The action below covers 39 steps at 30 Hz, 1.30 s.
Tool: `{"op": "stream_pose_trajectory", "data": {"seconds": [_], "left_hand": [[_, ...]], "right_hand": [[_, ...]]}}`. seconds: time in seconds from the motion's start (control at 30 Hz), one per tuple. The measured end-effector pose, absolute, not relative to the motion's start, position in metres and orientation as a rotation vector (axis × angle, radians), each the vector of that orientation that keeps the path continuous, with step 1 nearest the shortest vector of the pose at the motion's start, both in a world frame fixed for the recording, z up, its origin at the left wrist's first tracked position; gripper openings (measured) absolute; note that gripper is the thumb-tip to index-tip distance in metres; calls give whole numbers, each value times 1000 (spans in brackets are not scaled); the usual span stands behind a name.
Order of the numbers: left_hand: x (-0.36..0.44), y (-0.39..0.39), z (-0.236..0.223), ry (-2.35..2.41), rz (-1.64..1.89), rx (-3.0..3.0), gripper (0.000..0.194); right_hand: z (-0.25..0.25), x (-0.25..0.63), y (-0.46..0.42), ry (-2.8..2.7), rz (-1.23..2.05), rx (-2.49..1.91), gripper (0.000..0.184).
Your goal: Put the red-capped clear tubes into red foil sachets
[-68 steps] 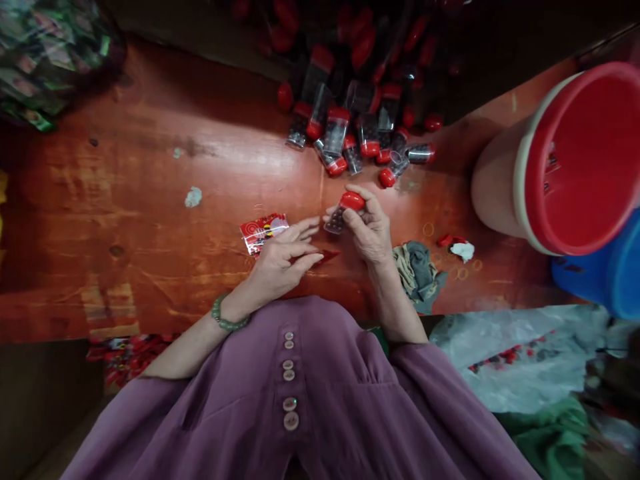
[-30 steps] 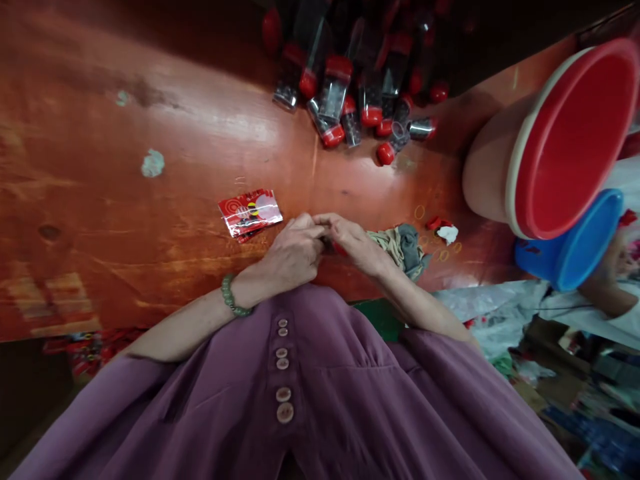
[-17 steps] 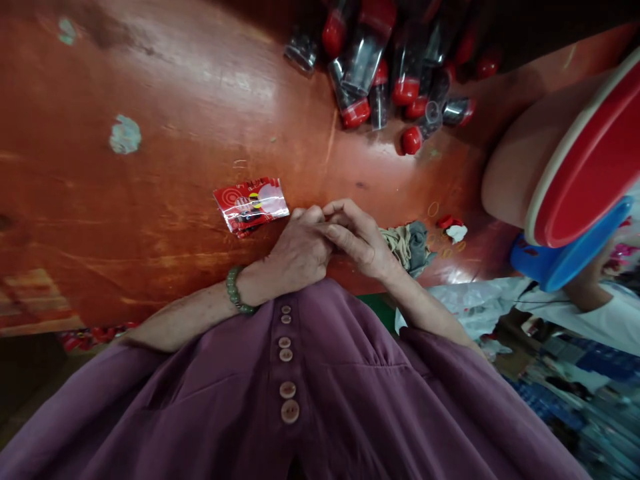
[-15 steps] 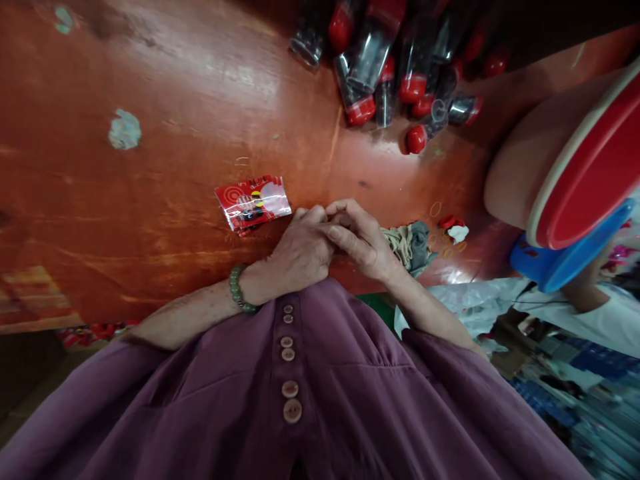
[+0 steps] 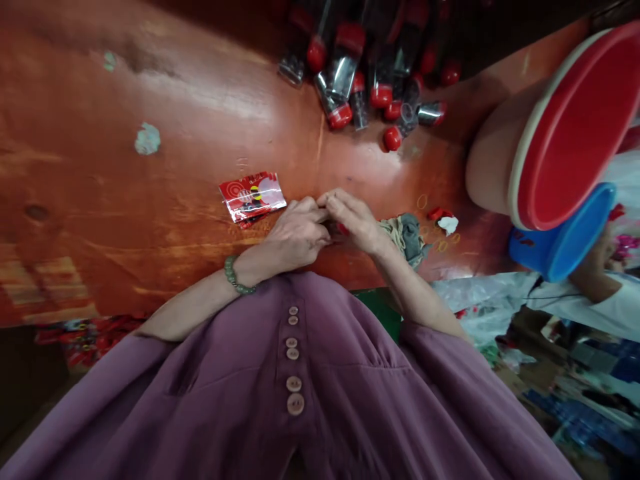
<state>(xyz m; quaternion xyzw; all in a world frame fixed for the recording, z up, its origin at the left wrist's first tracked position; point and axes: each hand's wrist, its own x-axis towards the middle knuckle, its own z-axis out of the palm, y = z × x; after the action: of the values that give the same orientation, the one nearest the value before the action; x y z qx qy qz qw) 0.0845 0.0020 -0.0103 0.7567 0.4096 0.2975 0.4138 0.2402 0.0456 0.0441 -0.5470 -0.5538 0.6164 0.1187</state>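
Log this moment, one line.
left hand, right hand: fingers together | at right hand: red item, mostly hidden | left: glossy red printed packets | right: crumpled grey-beige cloth | beyond: clear red-capped plastic containers

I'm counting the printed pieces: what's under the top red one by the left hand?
Red edges show under the top printed piece on its near side; the rest is covered, so no count is possible.

The table [image 5: 200, 113] is shiny wood. At 12 o'clock, the bottles [image 5: 345, 70] are clear plastic with glossy red caps [image 5: 341, 116]. Packets [image 5: 253, 195] at 10 o'clock are shiny plastic. At 2, the tub [image 5: 575, 127] is smooth plastic; at 3, the rag [image 5: 412, 238] is dull, wrinkly cloth.
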Motion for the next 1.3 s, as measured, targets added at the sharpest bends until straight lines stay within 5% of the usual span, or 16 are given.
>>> {"op": "stream_pose_trajectory", "data": {"seconds": [0.23, 0.43, 0.6, 0.73, 1.07, 1.3], "left_hand": [[65, -6, 2, 988, 948, 1673, 17], [59, -19, 7, 1191, 1038, 1392, 11], [55, -14, 14, 1263, 1010, 1139, 12], [52, -12, 17, 1275, 1005, 965, 16], [45, -14, 16, 1354, 1227, 1330, 8], [42, -15, 9, 1335, 1331, 1461, 3]], "right_hand": [[37, 256, 36, -873, 2127, -1448, 76], [38, 267, 21, -806, 2094, -1276, 56], [39, 271, 20, -1172, 1850, -1545, 33], [50, 268, 24, -1885, 1293, -1720, 8], [59, 267, 30, -2754, 803, -1727, 25], [66, 286, 49, -1881, 1682, -1629, 38]]}}
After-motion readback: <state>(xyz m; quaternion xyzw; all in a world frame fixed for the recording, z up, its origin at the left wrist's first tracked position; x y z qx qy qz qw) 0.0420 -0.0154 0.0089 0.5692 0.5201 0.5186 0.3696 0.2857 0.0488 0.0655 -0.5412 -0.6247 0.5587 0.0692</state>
